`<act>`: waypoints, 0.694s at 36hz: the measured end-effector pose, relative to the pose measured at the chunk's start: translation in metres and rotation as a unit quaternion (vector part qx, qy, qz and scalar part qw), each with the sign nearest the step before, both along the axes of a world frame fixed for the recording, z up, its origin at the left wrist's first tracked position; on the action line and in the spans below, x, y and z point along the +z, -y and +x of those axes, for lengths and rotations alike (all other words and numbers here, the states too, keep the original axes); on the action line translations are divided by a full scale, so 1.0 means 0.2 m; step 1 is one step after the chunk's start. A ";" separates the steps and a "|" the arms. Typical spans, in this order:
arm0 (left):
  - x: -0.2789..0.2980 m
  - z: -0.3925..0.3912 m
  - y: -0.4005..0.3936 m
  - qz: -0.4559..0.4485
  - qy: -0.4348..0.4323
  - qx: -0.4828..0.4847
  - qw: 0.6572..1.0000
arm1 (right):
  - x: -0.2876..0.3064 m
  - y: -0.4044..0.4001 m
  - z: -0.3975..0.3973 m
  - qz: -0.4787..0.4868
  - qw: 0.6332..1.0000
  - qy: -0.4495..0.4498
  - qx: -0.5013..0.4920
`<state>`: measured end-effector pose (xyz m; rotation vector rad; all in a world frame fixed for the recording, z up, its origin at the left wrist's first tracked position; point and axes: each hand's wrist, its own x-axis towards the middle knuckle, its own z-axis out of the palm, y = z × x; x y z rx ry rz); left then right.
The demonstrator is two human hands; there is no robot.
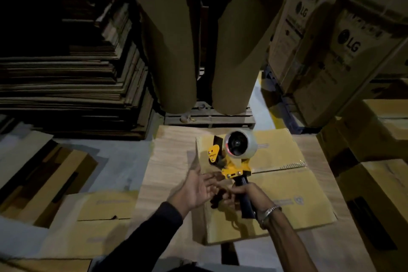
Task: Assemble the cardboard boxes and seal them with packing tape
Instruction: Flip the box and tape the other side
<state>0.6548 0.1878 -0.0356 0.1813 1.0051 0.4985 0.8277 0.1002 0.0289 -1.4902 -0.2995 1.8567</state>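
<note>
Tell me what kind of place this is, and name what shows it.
Most likely a warehouse or packing area. A tall stack of flattened cartons stands at left, big paper rolls sit on a wooden pallet, and printed shipping boxes are piled at right. The right hand grips a tape dispenser.

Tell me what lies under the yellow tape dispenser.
Under the yellow tape dispenser, gripped by the right hand, lies a closed brown cardboard box; its centre seam shows rightward. The dispenser covers the seam's left part.

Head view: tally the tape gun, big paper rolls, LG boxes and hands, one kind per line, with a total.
Tape gun: 1
Paper rolls: 2
LG boxes: 2
Hands, left and right: 2
Total: 7
</note>
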 end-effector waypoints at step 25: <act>-0.13 -0.24 -0.92 0.100 -0.117 -0.299 0.942 | -0.06 -0.36 -0.15 -0.016 0.997 0.070 0.010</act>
